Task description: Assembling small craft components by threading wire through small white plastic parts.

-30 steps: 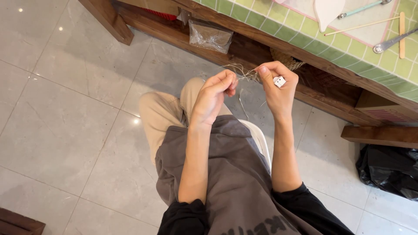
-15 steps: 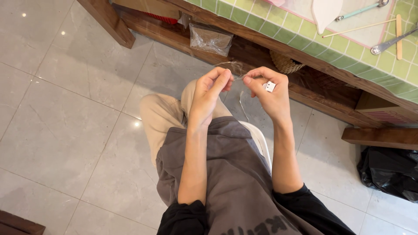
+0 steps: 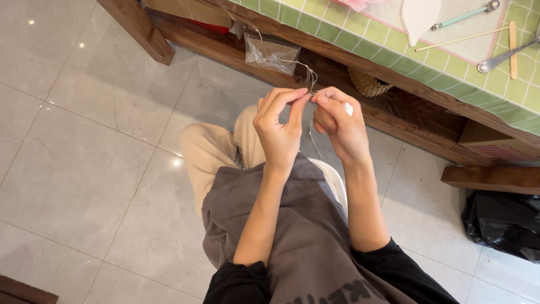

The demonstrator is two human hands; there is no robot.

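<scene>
Both hands are raised together above the lap, in front of the wooden edge of the tabletop. The left hand has its thumb and forefinger pressed together at the tips, pinching a thin pale thread. The right hand meets it fingertip to fingertip, also pinching the thread at the same spot, with a small white object held against its fingers (its kind cannot be told). From the pinch the thread loops upward and runs toward a clear plastic bag hanging below the tabletop edge; a further strand hangs down between the hands.

The tabletop is green-tiled and carries a white spoon-shaped piece, a thin wooden stick, a flat wooden stick and a metal spoon. A woven basket sits on the shelf beneath. A black bag lies on the grey tiled floor at the right.
</scene>
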